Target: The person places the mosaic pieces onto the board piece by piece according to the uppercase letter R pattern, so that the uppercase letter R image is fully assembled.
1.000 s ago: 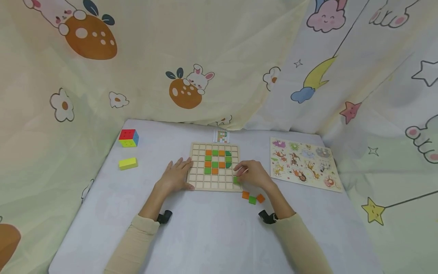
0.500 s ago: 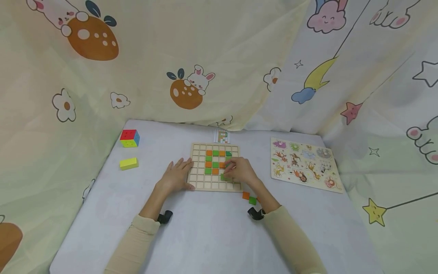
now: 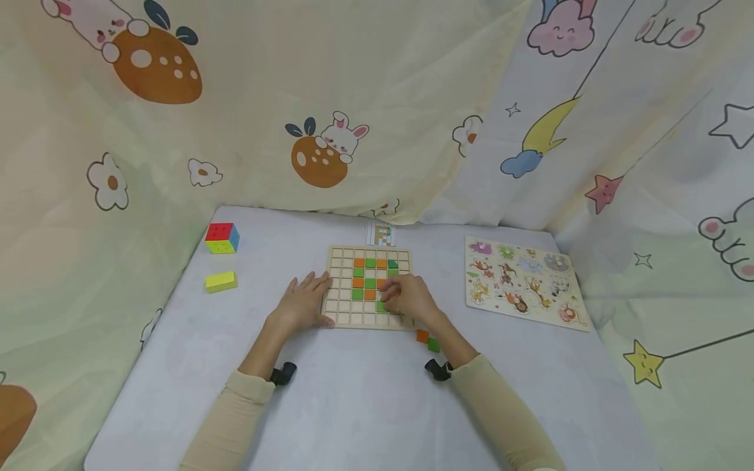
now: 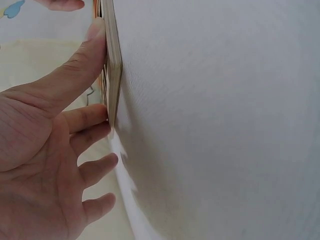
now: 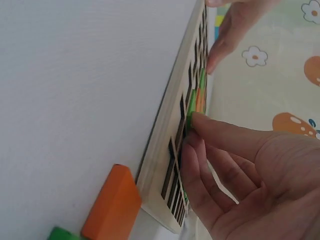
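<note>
A wooden grid board [image 3: 344,318] lies mid-table with orange and green square tiles in several of its cells. My left hand [image 3: 302,304] rests against the board's left side; in the left wrist view its thumb [image 4: 82,65] presses the near edge and its fingers are spread and fairly straight. My right hand [image 3: 411,297] is over the board's right half and pinches a green tile [image 3: 381,306] at a cell below the orange and green tiles. In the right wrist view the thumb tip is on the green tile [image 5: 191,111]. Part of the pattern is hidden behind the right hand.
An orange tile [image 3: 422,335] and a green tile [image 3: 434,345] lie off the board's near right corner. A pattern card [image 3: 383,234] is behind the board. An animal puzzle board [image 3: 518,281] lies at right; a puzzle cube [image 3: 222,238] and yellow block [image 3: 220,282] at left.
My right hand has moved left across the board with the green tile, from its right edge to a cell near the pattern. My left hand has stayed in place.
</note>
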A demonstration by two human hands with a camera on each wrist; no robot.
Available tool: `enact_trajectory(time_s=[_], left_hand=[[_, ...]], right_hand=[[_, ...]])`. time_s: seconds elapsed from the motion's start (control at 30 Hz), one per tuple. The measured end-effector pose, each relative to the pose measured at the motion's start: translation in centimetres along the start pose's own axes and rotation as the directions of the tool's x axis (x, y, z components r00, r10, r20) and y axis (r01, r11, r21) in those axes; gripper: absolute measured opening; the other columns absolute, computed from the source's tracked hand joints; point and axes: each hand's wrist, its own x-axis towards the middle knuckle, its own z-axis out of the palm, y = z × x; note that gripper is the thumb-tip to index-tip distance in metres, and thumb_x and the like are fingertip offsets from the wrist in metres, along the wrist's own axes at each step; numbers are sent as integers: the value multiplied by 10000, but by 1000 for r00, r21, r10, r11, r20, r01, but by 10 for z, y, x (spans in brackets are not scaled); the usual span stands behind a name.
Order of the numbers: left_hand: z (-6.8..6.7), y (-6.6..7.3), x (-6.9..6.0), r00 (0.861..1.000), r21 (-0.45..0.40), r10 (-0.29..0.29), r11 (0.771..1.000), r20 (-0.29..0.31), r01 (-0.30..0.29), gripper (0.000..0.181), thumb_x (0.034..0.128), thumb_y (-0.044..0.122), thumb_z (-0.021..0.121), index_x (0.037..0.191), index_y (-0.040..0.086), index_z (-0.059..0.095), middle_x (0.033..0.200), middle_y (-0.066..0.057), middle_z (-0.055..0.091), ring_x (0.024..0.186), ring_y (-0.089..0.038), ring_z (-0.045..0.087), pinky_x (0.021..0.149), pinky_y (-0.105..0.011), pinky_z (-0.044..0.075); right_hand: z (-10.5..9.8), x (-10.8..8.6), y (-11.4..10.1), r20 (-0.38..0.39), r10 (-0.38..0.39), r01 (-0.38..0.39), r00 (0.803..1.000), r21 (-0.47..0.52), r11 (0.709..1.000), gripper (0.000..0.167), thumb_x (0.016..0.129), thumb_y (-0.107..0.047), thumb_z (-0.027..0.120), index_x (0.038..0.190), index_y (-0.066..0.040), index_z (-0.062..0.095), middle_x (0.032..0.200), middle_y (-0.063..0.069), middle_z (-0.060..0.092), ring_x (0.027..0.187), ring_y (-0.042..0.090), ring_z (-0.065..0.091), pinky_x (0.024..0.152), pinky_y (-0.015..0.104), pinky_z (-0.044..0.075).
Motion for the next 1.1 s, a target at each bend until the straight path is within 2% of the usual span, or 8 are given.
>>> enact_trajectory(time_s=[0.23, 0.43, 0.53, 0.6, 0.77, 0.87, 0.93, 1.1], left_hand=[[0, 0, 1, 1000, -3, 2, 1000, -5, -2, 1088, 796, 458, 882, 1628, 33, 323, 1717, -140, 244, 1585, -418, 155, 1256, -668, 105], [-2, 1, 0, 1000, -4, 2, 1000, 0, -2, 1090, 800, 466, 878, 1629, 32, 319, 1718, -139, 242, 1585, -417, 156, 1256, -666, 108], [-2, 1, 0, 1000, -7, 3, 1000, 1, -3, 1090, 801, 466, 878, 1630, 34, 318, 1718, -135, 242, 1587, -411, 157, 1259, -661, 106], [-2, 1, 0, 1000, -7, 3, 1000, 3, -3, 1089, 801, 465, 880, 1630, 36, 319, 1719, -135, 241, 1587, -411, 156, 1258, -663, 106], [-2, 2, -1, 1000, -5, -2, 1000, 8, 2, 1091, 798, 460, 883, 1631, 36, 319, 1720, -136, 236, 1587, -417, 149, 1255, -672, 105], [-2, 2, 0, 1000, -6, -4, 1000, 5, 4, 1096, 796, 454, 885, 1632, 34, 314, 1721, -131, 233, 1590, -413, 139, 1257, -669, 97], [-2, 1, 0, 1000, -10, -6, 1000, 4, 6, 1098, 791, 446, 890, 1630, 31, 315, 1721, -130, 234, 1590, -413, 136, 1257, -668, 94], [-2, 1, 1, 1000, -13, -16, 1000, 21, 16, 1096, 798, 434, 891, 1633, 30, 307, 1725, -136, 217, 1593, -411, 120, 1261, -661, 84]], right_hand=[[-10, -8, 1, -16, 11, -11, 1000, -34, 999, 308, 819, -16, 864, 1104, -82, 770, 913, 9, 767, 809, 136, 701, 775, 344, 602], [-28, -22, 7, -27, -3, 2, 1000, -36, 999, 335, 816, -44, 882, 1130, -68, 767, 864, -12, 745, 797, 146, 689, 774, 347, 585], [-36, -31, 9, -30, 13, -15, 999, -56, 998, 331, 818, -42, 879, 1129, -67, 765, 846, -19, 738, 792, 151, 684, 776, 346, 582], [-40, -37, 9, -21, 51, -52, 998, -81, 995, 312, 809, -44, 886, 1097, -68, 768, 833, -22, 731, 784, 151, 677, 778, 351, 583], [-45, -50, 8, 45, 203, -191, 978, -197, 962, 234, 752, -91, 935, 905, -118, 760, 777, -31, 704, 739, 169, 648, 742, 349, 562], [-44, -57, 7, 76, 254, -224, 964, -275, 935, 257, 711, -113, 961, 821, -151, 732, 766, -35, 689, 721, 189, 623, 688, 346, 530], [-42, -61, 7, 86, 254, -217, 963, -309, 926, 277, 695, -99, 966, 809, -157, 720, 773, -40, 680, 718, 189, 610, 662, 337, 515], [-35, -70, 4, 84, 202, -160, 976, -356, 921, 323, 648, -10, 965, 808, -137, 715, 740, -38, 645, 672, 177, 588, 576, 316, 497]])
